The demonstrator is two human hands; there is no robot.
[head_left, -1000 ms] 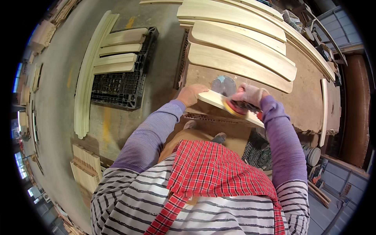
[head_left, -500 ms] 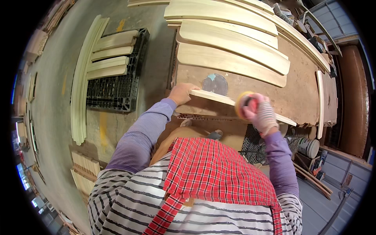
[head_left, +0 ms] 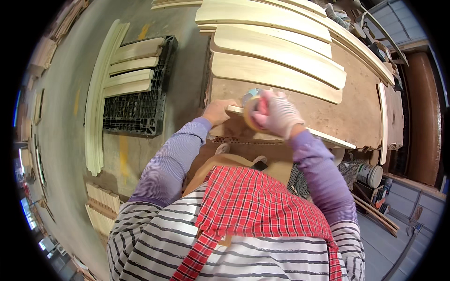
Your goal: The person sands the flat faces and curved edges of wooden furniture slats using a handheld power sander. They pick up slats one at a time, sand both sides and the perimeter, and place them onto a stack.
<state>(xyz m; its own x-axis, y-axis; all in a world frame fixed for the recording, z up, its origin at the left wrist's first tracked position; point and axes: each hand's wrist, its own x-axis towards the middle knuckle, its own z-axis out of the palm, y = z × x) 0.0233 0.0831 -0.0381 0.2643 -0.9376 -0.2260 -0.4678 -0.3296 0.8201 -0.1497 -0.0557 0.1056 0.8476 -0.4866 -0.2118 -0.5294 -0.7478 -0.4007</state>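
Observation:
A narrow pale wooden strip (head_left: 330, 139) lies along the near edge of the brown-topped worktable (head_left: 358, 119). My left hand (head_left: 219, 111) is closed on the strip's left end. My right hand (head_left: 281, 114), in a pale striped glove, grips a round yellow-rimmed thing (head_left: 251, 121) with red near the fingers. Motion blurs this thing, so its exact kind does not show. It rests on or just over the strip, close to my left hand, and covers part of it. Behind it a dark round patch with light blue (head_left: 253, 92) shows in part on the tabletop.
Several long pale boards (head_left: 276, 82) with rounded corners lie across the far table. Another strip (head_left: 383, 122) juts over the right edge. At left, a black pallet (head_left: 136, 112) carries short boards beside long mouldings (head_left: 96, 136). A white bucket (head_left: 369, 175) stands below right.
My right hand has slid the round thing leftward along the strip, toward my left hand. My left hand and the strip stay almost where they were.

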